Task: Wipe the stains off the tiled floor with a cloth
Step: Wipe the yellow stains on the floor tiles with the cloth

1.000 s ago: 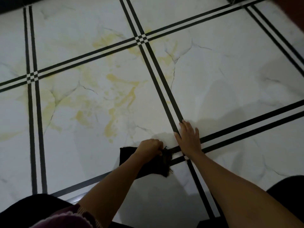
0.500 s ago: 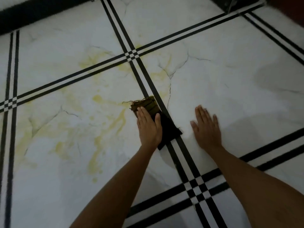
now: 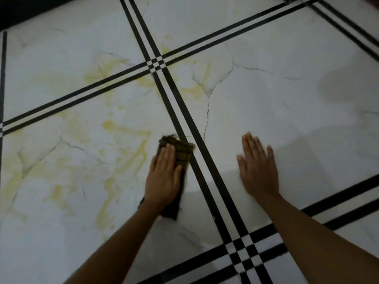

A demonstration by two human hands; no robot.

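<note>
Head view showed the left hand (image 3: pixel 163 179) flat, fingers extended, pressing the dark frayed cloth (image 3: pixel 178 149) onto the white marble-patterned tiled floor (image 3: pixel 287 89) — beside yellow smeared stains (image 3: pixel 127 130). Right hand (image 3: pixel 257 169) lay open, palm down, empty.

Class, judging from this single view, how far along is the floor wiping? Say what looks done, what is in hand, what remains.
Done: little that shows; no wiped patch can be told apart. In hand: the left hand presses the dark cloth flat beside the black tile stripes, while the right hand braces on the floor. Left: yellow stains spread across the tiles to the cloth's left and beyond it.
</note>
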